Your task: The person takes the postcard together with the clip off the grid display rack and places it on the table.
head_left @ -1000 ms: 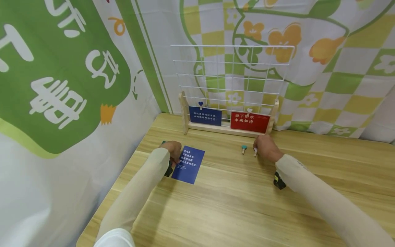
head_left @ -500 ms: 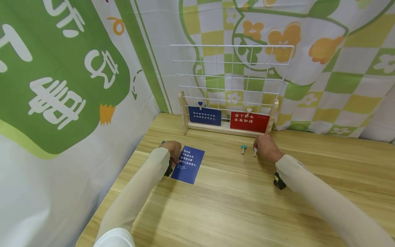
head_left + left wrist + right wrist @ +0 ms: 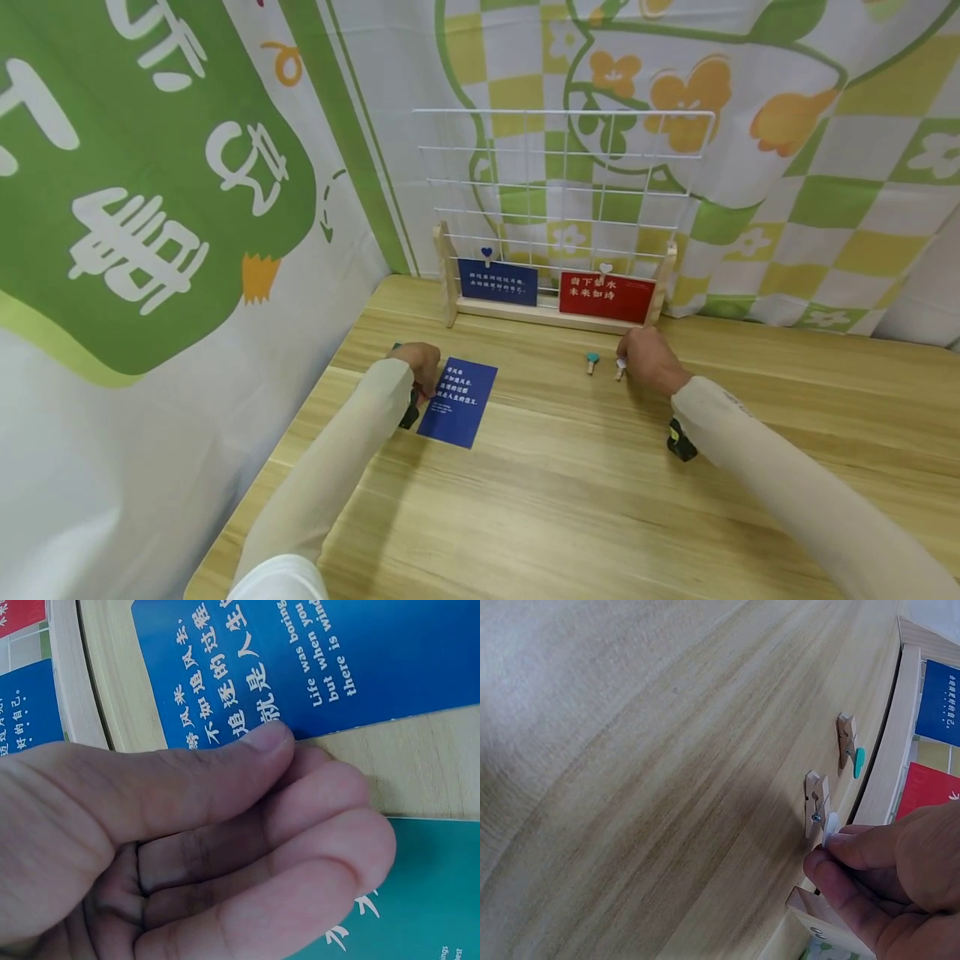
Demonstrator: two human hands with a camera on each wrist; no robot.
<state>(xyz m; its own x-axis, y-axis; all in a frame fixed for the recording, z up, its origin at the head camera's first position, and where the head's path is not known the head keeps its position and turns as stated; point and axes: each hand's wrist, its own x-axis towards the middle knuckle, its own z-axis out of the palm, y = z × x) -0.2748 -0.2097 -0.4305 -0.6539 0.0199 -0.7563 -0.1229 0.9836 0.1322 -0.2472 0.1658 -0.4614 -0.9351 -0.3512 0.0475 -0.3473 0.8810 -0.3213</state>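
Note:
My left hand (image 3: 422, 364) is at the left edge of a blue card (image 3: 459, 408) with white writing. In the left wrist view its thumb and curled forefinger meet at that card's edge, pinching it. A green card (image 3: 431, 877) lies under the curled fingers, mostly hidden by the hand in the head view. My right hand (image 3: 651, 360) pinches the white end of a small wooden clothespin (image 3: 817, 802) between thumb and forefinger, close over the table. Beside it lies another wooden clothespin with a teal end (image 3: 592, 362).
A white wire grid rack (image 3: 566, 196) on a wooden base (image 3: 525, 312) stands at the back. Clipped low on it are a blue card (image 3: 498, 283) and a red card (image 3: 606, 297), each under a heart clip. Printed cloth (image 3: 795, 217) hangs behind the wooden table (image 3: 540, 517).
The blue card at my left hand has shifted very slightly. The white-ended clothespin has turned a little in my right fingers, its white end showing more. Both arms stay nearly still.

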